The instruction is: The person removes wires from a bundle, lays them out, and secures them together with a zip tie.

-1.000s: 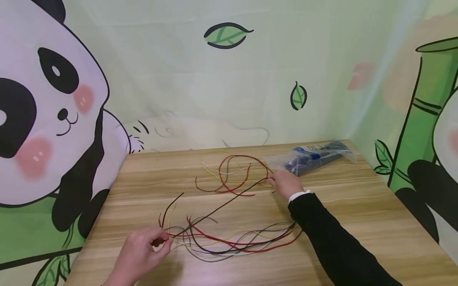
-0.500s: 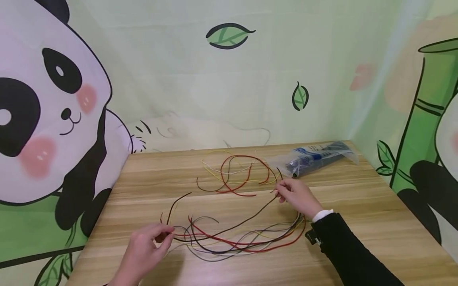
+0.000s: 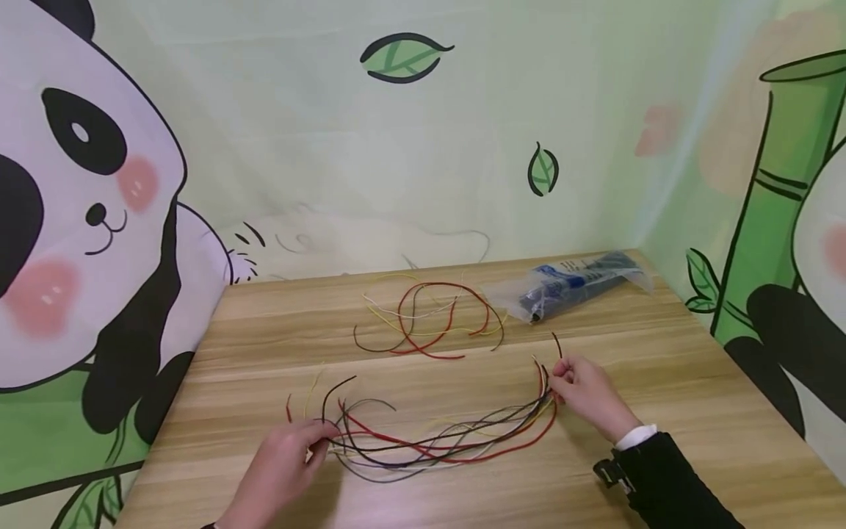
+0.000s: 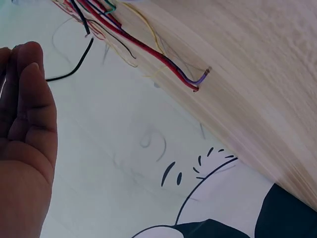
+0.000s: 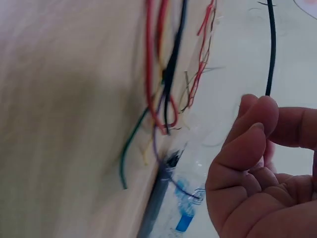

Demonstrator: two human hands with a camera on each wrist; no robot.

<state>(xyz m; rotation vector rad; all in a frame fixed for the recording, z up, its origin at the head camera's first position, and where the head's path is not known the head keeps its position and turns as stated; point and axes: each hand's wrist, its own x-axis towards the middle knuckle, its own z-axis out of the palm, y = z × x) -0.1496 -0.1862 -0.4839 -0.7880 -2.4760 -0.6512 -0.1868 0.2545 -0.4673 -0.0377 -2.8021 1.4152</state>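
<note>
In the head view my left hand (image 3: 284,455) pinches a black wire near its left end, and a short piece sticks up past the fingertips. My right hand (image 3: 588,393) pinches the same black wire (image 5: 271,54) near its other end, with its tip pointing up beyond the fingers. Between the hands, a loose bundle of red, black, grey, yellow and white wires (image 3: 476,461) lies lengthwise on the table. The held wire runs along this bundle. Green and purple wire ends also show in the right wrist view, beside the right fingers.
Farther back on the wooden table (image 3: 264,316) lies a tangle of red, yellow, white and dark wires (image 3: 449,357). A clear plastic bag (image 3: 575,286) with blue and dark contents rests at the back right. A panda-printed backdrop (image 3: 297,147) stands behind the table.
My right hand has come toward the front and right, lowering the black wire from a taut slant to lie along the bundle. My left hand has kept its pinch, barely moving.
</note>
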